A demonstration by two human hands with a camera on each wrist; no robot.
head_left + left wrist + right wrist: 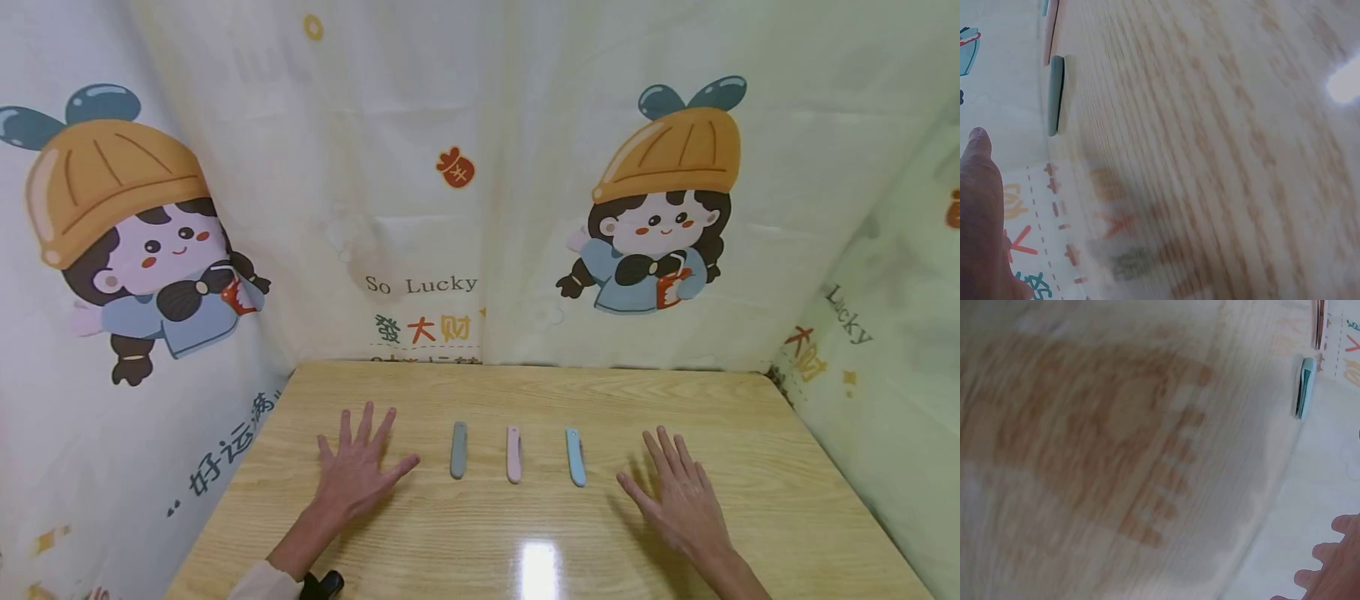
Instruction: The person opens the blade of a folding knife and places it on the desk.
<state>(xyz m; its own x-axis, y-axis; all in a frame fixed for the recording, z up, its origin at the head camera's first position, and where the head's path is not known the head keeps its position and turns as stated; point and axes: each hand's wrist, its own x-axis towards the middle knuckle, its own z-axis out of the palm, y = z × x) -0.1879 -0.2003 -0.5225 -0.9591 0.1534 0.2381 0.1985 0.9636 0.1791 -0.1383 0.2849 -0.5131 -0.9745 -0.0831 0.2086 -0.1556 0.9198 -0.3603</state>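
Three slim handles that look like folded knives lie in a row, apart from each other: a grey-green one (458, 450), a pink one (513, 455) and a light blue one (575, 457). Each has a small hole at its far end. To the left of the row is my left hand (354, 475), fingers spread, with nothing in it. On the other side my right hand (681, 502) has its fingers extended and holds nothing. Nearest the left thumb is the grey-green handle (1055, 97); the light blue handle (1305, 387), with a slot along its side, is nearest the right hand.
The wood-grain table (450, 533) reflects a bright light near its front. A cream curtain (525, 208) printed with cartoon figures surrounds the back and sides. A black object (324, 583) sits by the left wrist.
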